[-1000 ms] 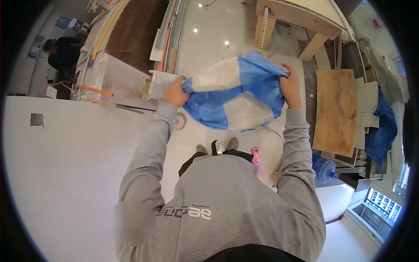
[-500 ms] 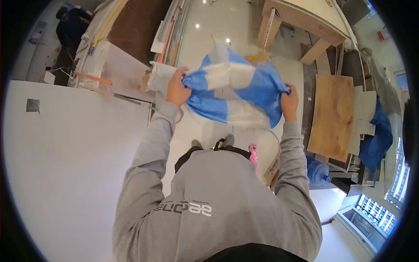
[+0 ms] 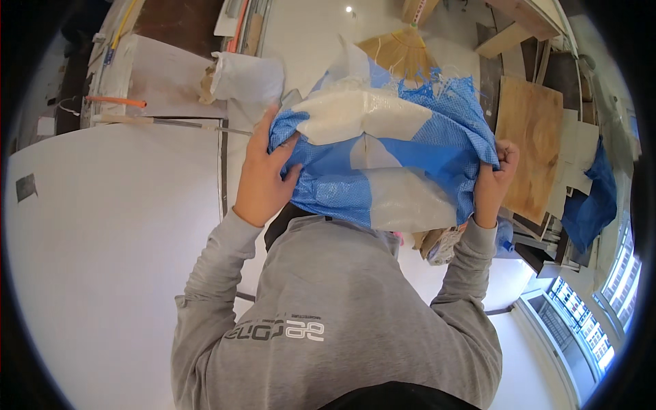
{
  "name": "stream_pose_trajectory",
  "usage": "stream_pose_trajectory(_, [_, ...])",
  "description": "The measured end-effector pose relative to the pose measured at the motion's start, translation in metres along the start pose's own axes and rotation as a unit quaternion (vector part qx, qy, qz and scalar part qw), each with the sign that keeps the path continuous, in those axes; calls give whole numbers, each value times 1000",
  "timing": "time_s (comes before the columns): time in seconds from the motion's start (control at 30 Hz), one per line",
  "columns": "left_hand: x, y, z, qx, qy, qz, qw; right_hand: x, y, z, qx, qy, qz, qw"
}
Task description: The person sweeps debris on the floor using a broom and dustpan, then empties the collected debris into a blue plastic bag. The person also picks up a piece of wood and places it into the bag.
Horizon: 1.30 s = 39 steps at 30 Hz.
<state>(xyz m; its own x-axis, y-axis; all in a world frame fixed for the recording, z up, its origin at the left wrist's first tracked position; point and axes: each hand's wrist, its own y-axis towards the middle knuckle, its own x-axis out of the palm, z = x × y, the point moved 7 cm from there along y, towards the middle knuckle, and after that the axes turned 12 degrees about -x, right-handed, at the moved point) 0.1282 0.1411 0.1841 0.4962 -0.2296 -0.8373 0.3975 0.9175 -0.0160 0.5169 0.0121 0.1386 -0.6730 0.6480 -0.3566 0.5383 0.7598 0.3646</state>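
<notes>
A blue and white woven plastic sack (image 3: 413, 195) is stretched between my two hands in front of my waist. Its far edge is frayed, with loose blue and white threads. At the sack's left side, my left hand (image 3: 262, 179) grips the bunched rim, fingers partly hidden behind the cloth and thumb lying apart on the near side. My right hand (image 3: 497, 179) is closed on the right edge, its fingers curled into the fabric. The sack's mouth hangs partly open between them, with folds of blue and white showing inside.
Beyond the sack lies a straw broom head (image 3: 400, 53). A white bag (image 3: 249, 78) sits at the far left, past a large white board (image 3: 116, 239). On the right, a wooden panel (image 3: 527, 140) leans near a blue cloth (image 3: 594, 205). A wooden table (image 3: 526, 17) stands far right.
Both hands have come nearer to my body with the sack and moved farther apart. The sack is spread wider, and its frayed edge now shows.
</notes>
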Motion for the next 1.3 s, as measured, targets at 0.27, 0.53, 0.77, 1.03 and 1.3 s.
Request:
stream_pose_trajectory(0.27, [13,10,-7,-30,-12,-36,999,7,-12,13,11,-15,-1,1000])
stream_pose_trajectory(0.53, [-2,22,3,-26,-13,-35,999,4,0,1,4,-29,19,999])
stream_pose_trajectory(0.77, [39,58,-58,-151,6,-146,978,50,19,43,17,-57,-40,997])
stream_pose_trajectory(1.03, [11,112,-47,-83,-108,-50,989,149,19,-121,-291,-130,-73,945])
stream_pose_trajectory(1.3, [22,115,-44,22,-55,-98,993,271,103,30,-35,-290,-258,921])
